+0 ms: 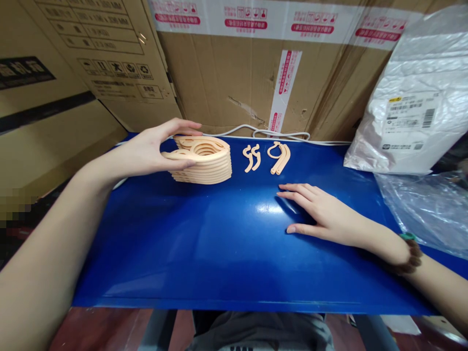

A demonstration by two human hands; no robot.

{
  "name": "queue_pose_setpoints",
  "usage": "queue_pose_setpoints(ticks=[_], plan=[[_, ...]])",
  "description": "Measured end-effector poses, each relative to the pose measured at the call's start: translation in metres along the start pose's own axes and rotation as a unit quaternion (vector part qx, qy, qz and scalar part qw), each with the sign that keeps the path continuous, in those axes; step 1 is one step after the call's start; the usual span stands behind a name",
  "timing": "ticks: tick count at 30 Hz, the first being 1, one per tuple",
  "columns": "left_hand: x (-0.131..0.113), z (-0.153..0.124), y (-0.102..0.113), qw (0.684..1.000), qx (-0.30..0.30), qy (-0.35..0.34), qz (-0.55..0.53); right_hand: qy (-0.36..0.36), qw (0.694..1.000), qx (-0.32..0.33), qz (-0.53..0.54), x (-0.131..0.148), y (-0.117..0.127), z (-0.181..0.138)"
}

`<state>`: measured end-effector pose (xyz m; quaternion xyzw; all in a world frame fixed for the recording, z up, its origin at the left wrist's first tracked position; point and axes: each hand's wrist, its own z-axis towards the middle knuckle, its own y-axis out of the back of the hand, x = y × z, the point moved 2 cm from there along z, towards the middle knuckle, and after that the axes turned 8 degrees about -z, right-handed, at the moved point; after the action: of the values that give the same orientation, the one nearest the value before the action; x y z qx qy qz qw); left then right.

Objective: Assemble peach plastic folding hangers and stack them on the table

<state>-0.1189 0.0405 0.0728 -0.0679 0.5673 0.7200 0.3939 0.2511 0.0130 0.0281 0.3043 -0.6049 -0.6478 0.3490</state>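
On the blue tabletop, a neat stack of cream folded plastic hangers [210, 168] stands at the back left. My left hand [153, 148] is closed on the upper end of this stack, thumb along the near edge and fingers over the far edge. How firmly it grips cannot be seen. My right hand [321, 214] is open over the table, palm down with fingers stretched out and nothing in it. Just beyond its fingertips lie two slim curved cream pieces with a hooked loop [281, 158]. Between these and the stack are two small cream hook-shaped pieces [252, 158].
Cardboard boxes [219, 83] stand along the back and left side of the blue table [219, 263]. A white cable [241, 127] runs along the back edge. At the right are a white labelled parcel bag [405, 112] and clear plastic wrap [431, 209].
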Motion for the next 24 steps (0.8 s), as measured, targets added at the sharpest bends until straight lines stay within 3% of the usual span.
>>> queue_pose_setpoints(ticks=[20, 24], plan=[[0.003, -0.001, -0.001, 0.999, 0.014, 0.002, 0.039, 0.0, 1.0, 0.013, -0.02, 0.0, -0.001, 0.0], [-0.014, 0.001, -0.005, 0.995, -0.013, -0.073, 0.062, -0.001, 1.0, 0.013, -0.022, 0.0, -0.002, 0.0]])
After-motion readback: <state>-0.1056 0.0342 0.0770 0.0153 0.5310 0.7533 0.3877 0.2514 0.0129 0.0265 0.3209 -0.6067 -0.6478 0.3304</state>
